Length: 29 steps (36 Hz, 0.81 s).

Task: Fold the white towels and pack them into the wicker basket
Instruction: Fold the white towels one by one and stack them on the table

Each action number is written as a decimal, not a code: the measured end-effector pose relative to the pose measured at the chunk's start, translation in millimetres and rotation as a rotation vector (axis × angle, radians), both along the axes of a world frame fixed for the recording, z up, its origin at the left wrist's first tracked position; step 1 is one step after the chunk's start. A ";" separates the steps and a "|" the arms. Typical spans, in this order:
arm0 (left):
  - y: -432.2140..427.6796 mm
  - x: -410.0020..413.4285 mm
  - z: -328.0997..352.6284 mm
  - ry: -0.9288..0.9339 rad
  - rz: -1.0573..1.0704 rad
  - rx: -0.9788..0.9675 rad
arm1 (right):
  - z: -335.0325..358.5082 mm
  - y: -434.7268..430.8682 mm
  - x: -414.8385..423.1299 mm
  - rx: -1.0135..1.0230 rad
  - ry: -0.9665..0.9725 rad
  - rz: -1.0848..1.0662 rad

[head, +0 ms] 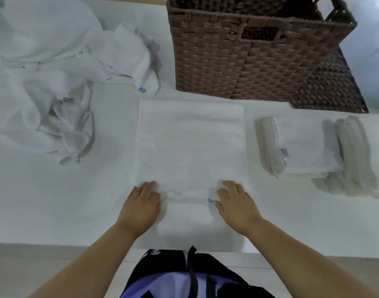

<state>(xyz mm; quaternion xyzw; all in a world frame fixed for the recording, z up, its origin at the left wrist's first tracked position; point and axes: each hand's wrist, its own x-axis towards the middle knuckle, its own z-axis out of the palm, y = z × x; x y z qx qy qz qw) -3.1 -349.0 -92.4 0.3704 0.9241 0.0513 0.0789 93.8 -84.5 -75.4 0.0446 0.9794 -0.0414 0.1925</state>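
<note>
A white towel (189,145) lies flat in the middle of the white table, its near part hanging toward me, with green lettering by its right side. My left hand (141,206) rests palm down on the towel's left near part, fingers curled into the cloth. My right hand (234,203) lies on the right near part, fingertips tucked into a fold. The brown wicker basket (255,61) stands at the far side, just beyond the towel. Folded white towels (300,147) are stacked to the right. A heap of unfolded white towels (55,82) fills the left.
The white table (55,201) ends at its near edge just in front of my body. The basket's lid or a second woven piece (330,87) lies against the basket's right side. A pale floor shows below the table edge.
</note>
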 end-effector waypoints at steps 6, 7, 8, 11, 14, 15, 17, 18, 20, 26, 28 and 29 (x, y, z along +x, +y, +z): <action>1.9 0.1 -0.9 0.038 -0.009 -0.023 | 5.9 -0.8 -1.0 0.026 -0.085 0.066; 3.1 -1.7 1.9 0.035 -0.006 -0.027 | 7.4 -0.1 -1.1 0.009 -0.094 0.056; 4.1 -3.3 4.5 0.030 0.011 -0.043 | 9.2 0.4 -1.1 0.026 -0.104 0.054; 8.0 -9.7 10.6 -0.045 0.055 -0.079 | 14.4 0.5 -4.8 0.005 -0.118 0.107; 11.7 -20.3 21.2 -0.203 0.105 -0.202 | 19.8 8.4 -17.7 -0.047 -0.132 0.019; 13.1 -26.0 23.7 -0.224 0.117 -0.217 | 22.6 11.6 -22.9 -0.085 -0.123 -0.022; 17.9 -37.5 32.4 -0.269 0.150 -0.202 | 31.6 18.7 -35.8 -0.142 -0.128 -0.081; 20.2 -43.0 38.5 -0.295 0.181 -0.179 | 37.6 21.9 -41.9 -0.152 -0.125 -0.080; 25.5 -55.3 50.0 -0.342 0.246 -0.126 | 51.9 27.0 -54.2 -0.171 -0.100 -0.075; 37.9 -95.6 92.0 -0.361 0.243 0.032 | 95.5 41.4 -85.1 -0.223 0.106 -0.085; 46.0 -112.7 112.7 -0.297 0.216 0.042 | 108.9 50.6 -99.2 -0.228 0.140 -0.066; 49.6 -121.8 121.9 -0.254 0.200 0.045 | 115.0 56.2 -106.8 -0.212 0.163 -0.043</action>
